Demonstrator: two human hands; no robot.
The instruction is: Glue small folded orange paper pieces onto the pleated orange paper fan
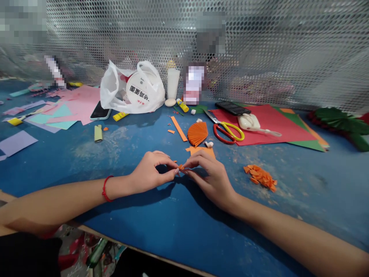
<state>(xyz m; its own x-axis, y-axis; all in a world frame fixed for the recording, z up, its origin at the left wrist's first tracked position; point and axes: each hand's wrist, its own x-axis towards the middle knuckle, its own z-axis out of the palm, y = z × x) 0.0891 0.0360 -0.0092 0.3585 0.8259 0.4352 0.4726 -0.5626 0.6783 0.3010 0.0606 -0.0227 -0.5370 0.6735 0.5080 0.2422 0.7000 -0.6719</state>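
Nearest, left hand [150, 171] and right hand [209, 176] meet — each grip pinched tight around 1 small orange paper piece [180, 167]; orange scraps [261, 177] at 3 o'clock.

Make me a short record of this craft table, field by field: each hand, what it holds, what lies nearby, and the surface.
left hand: pinches the orange paper piece; red bracelet on the wrist
right hand: pinches the same piece from the other side
behind the hands: pleated orange fan, orange strip, scissors
right of the hands: pile of orange scraps
far side: white plastic bag, red paper sheet
surface: blue table
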